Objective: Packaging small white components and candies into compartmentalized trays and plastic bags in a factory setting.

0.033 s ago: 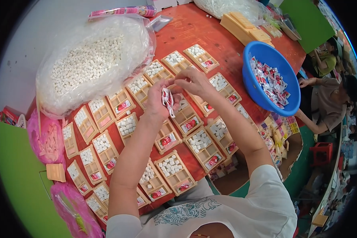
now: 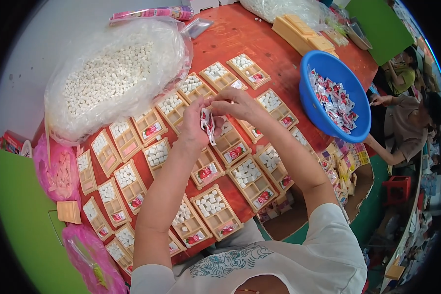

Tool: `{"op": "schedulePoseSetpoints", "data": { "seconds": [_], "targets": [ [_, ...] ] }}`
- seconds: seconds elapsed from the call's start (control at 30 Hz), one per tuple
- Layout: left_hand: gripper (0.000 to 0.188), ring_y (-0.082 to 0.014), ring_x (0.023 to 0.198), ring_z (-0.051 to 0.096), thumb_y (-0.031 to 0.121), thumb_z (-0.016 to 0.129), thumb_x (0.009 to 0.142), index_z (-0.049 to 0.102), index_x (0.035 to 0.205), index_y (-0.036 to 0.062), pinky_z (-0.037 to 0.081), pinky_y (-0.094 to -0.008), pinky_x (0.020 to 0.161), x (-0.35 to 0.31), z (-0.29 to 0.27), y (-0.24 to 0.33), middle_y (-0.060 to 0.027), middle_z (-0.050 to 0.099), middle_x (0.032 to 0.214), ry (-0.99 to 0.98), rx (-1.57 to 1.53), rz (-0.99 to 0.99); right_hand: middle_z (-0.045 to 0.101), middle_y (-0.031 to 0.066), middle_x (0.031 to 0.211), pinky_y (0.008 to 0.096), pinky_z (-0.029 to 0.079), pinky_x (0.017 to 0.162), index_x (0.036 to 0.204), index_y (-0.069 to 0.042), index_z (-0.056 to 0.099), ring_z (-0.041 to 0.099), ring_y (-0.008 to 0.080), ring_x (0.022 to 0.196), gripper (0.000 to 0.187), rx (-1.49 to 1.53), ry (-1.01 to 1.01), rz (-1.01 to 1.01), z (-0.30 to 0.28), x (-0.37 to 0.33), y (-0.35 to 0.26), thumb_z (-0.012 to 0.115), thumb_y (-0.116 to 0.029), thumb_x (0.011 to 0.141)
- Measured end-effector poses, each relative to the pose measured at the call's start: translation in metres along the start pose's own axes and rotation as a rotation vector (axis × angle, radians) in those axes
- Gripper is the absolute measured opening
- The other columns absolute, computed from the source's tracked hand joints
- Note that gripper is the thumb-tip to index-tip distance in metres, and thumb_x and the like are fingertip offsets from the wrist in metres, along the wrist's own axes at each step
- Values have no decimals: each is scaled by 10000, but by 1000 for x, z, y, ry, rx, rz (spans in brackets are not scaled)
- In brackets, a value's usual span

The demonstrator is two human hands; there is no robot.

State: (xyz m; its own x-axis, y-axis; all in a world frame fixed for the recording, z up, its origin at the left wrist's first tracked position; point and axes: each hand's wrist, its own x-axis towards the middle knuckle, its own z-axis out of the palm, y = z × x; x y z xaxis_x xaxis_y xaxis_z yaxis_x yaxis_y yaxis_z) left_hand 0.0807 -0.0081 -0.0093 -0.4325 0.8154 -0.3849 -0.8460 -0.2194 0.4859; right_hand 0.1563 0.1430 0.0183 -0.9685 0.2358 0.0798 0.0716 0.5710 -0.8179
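Above the trays (image 2: 225,218) — left hand (image 2: 193,123) around sachets (image 2: 208,128) — right hand (image 2: 241,104), fingertips partly hidden, grip unclear.

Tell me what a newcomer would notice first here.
Probably the blue basin of red-and-white packets at the right, and the big clear plastic bag of white cubes at the upper left. In the middle, rows of beige compartment trays cover much of the red table; above them, the left hand holds similar packets.
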Motion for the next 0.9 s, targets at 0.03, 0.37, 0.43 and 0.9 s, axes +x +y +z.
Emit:
{"op": "schedulePoseSetpoints", "data": {
  "seconds": [0.03,0.37,0.43,0.9],
  "targets": [
    [391,-214,525,562,388,376,947,566,1006,51,412,-328,400,-3,0,-1,-96,621,751,-2,62,15,644,112,902,433,361,868,962,-89,683,586,238,930,301,-20,-76,-10,4,-3,-10,632,-334,796],
    [307,-200,493,538,357,504,891,589,968,72,371,-352,405,-32,4,-9,-43,604,684,174,75,42,608,100,785,411,421,766,816,-57,700,606,267,810,284,-83,-123,-86,18,-18,-11,650,-335,797],
    [352,-203,535,572,373,408,937,593,988,78,412,-339,426,-35,0,-10,-48,607,692,120,108,45,607,99,824,421,405,791,816,-61,703,599,266,842,284,-179,-116,-145,24,-26,-22,651,-339,796],
    [224,-230,522,577,215,466,927,568,971,20,386,-318,373,-37,-14,-12,-184,630,817,108,-43,-1,580,40,631,266,392,505,810,42,663,511,93,528,253,496,202,157,42,5,4,653,-209,778]
  ]
}}
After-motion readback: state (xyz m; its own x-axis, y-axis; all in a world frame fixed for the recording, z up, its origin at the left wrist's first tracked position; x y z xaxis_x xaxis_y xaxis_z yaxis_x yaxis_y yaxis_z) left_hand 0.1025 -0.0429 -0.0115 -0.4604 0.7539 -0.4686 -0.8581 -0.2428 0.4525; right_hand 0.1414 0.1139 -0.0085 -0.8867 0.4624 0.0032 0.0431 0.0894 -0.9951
